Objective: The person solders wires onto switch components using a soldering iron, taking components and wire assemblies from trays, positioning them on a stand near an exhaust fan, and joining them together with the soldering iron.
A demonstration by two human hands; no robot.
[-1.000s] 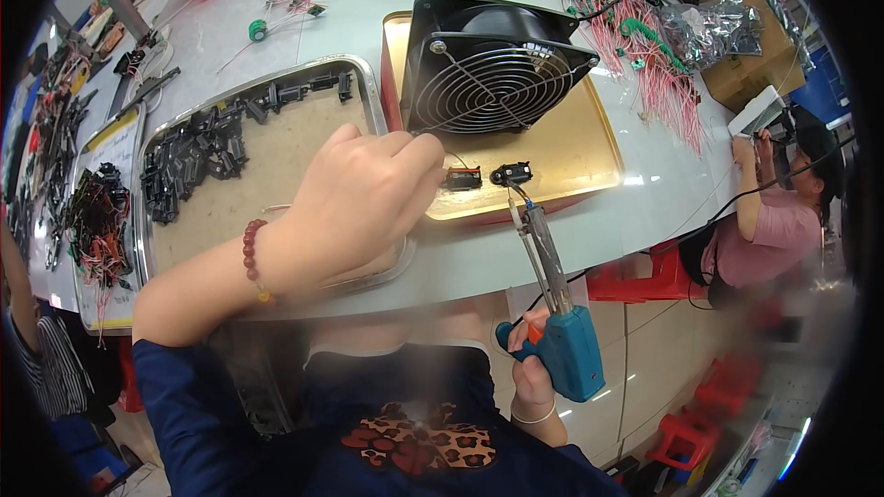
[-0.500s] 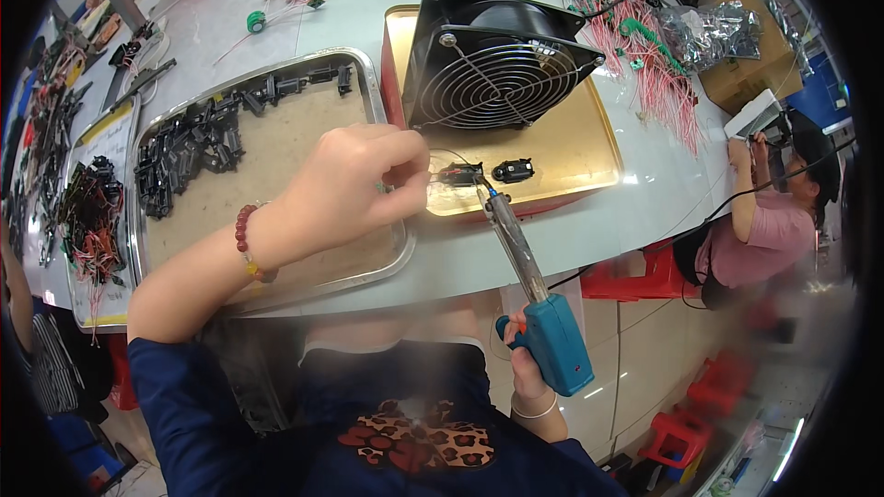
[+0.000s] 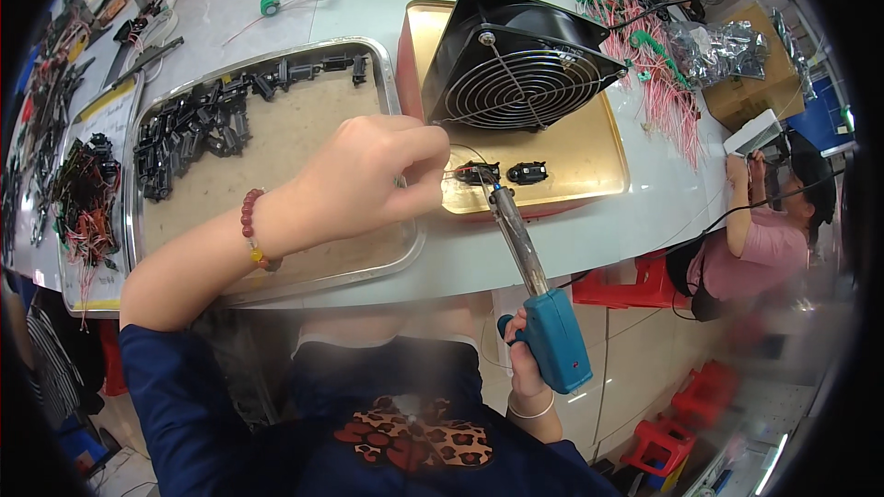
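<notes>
My right hand (image 3: 528, 373) grips a teal soldering gun (image 3: 558, 340), its metal barrel slanting up and away from me. The tip meets a small black plastic part (image 3: 473, 174) on a gold-coloured tray (image 3: 589, 143). Just left of that part, my left hand (image 3: 378, 175) is closed in a pinch, with a thin wire running from the fingertips to the part. The pinched end is hidden by the fingers. A second black part (image 3: 528, 173) lies to the right, untouched by either hand.
A black fan (image 3: 525, 74) with a wire guard stands behind the parts. On the left, a metal tray (image 3: 304, 147) holds many black parts, beside bundled wires (image 3: 87, 189). Pink wires (image 3: 668, 110) lie at the back right. A person in pink (image 3: 760, 239) sits at the right.
The whole view has shifted slightly, with the table's things sitting a little farther right. Both hands keep their places by the black part, and the tip stays on it.
</notes>
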